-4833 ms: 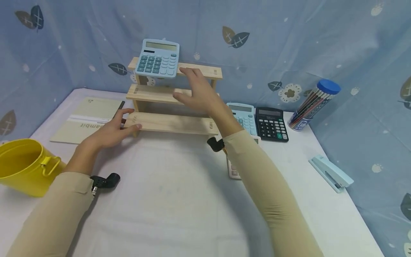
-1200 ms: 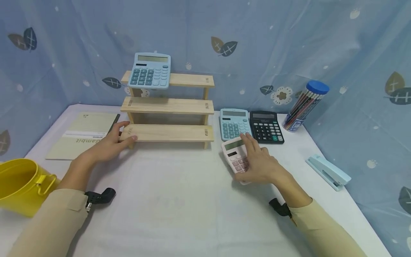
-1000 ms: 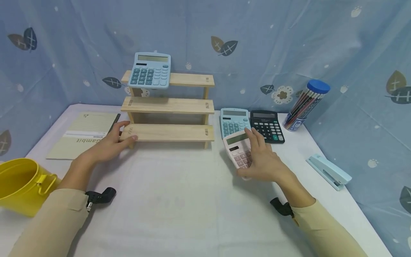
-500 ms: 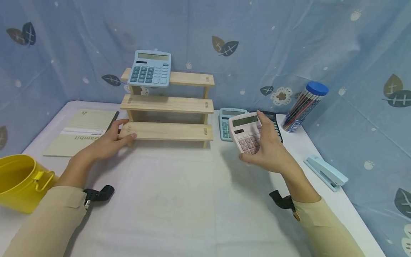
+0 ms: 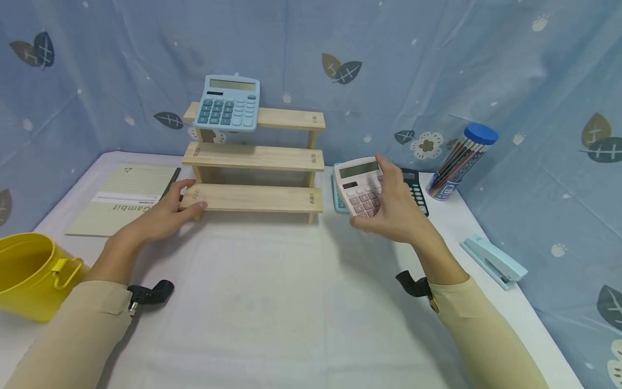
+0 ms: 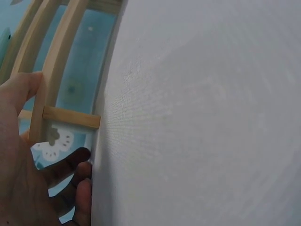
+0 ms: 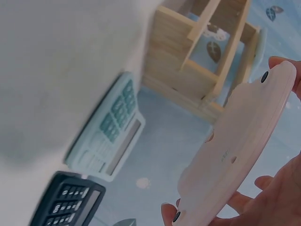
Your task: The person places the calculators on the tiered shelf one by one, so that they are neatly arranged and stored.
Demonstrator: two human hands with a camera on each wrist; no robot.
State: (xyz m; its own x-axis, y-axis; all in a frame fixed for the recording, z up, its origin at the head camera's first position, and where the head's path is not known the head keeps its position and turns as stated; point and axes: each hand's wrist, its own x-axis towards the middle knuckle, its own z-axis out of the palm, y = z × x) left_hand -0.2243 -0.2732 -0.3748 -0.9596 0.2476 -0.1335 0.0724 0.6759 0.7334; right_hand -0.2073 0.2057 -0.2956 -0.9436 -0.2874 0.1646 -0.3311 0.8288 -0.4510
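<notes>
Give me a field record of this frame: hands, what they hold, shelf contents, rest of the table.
left hand: rests on the left end of the wooden shelf, lowest tier
right hand: holds the pink calculator off the table, fingers curled round it
top tier: blue calculator, leaning
middle and lowest tiers: nothing on them
table right: second blue calculator, black calculator, pencil tube, stapler
table left: notebook, yellow bucket

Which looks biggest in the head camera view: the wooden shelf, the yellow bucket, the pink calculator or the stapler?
1. wooden shelf
2. yellow bucket, though it is cut off and nearer the camera
3. pink calculator and stapler: too alike to rank
</notes>
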